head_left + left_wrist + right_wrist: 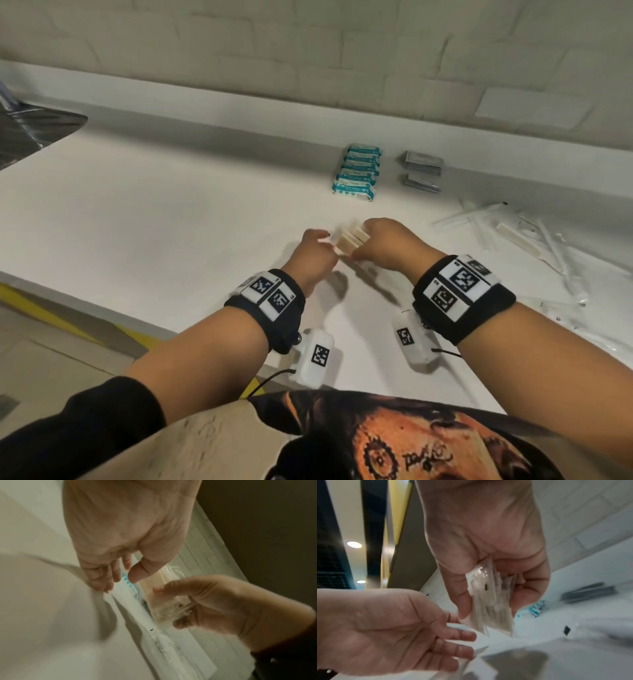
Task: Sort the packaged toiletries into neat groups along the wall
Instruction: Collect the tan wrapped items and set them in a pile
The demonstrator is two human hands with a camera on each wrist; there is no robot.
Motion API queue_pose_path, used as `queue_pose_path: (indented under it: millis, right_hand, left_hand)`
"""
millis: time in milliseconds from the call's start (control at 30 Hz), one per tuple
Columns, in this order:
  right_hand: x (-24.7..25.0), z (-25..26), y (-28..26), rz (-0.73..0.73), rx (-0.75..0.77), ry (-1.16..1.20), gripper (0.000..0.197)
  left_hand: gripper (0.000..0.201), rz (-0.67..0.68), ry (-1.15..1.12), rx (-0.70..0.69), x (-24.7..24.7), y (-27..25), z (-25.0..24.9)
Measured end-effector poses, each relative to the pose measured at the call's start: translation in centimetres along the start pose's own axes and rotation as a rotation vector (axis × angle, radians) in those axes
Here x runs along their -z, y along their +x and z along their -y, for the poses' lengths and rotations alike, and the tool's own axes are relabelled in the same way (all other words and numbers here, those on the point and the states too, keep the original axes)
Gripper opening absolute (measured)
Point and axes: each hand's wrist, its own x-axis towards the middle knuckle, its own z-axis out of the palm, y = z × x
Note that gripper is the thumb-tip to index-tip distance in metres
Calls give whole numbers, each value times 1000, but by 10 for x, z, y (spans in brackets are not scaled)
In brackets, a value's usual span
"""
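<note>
My right hand [363,248] grips a small bundle of clear packets with beige contents [349,238], held a little above the white counter [171,212]. In the right wrist view the thumb and curled fingers of this hand [489,609] clamp the bundle [486,592]. My left hand [322,241] is just left of the bundle, its fingers [458,637] straight and reaching under the bundle's lower end. The left wrist view shows the left hand [120,576] relaxed, with the right hand [197,601] holding the packets [163,604].
A row of teal and white wipe packs [358,171] and two piles of grey packets [421,169] lie near the wall ledge [239,113]. Several loose clear-wrapped items [534,236] are scattered at the right. A sink [30,130] sits at the far left.
</note>
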Motion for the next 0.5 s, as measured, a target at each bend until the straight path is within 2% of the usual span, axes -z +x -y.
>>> queue_pose_path:
  millis: [100, 233, 333, 500]
  right_hand:
    - [-2, 2, -7, -9, 113, -166, 35]
    - [-20, -12, -13, -26, 111, -266, 55]
    - [-26, -23, -18, -4, 72, -281, 55]
    - [-33, -20, -17, 47, 122, -195, 50]
  left_hand:
    - [68, 38, 42, -96, -2, -1, -3]
    - [75, 103, 39, -107, -6, -3, 1]
    - [75, 117, 55, -136, -7, -3, 8]
    - [79, 145, 97, -176, -15, -3, 16]
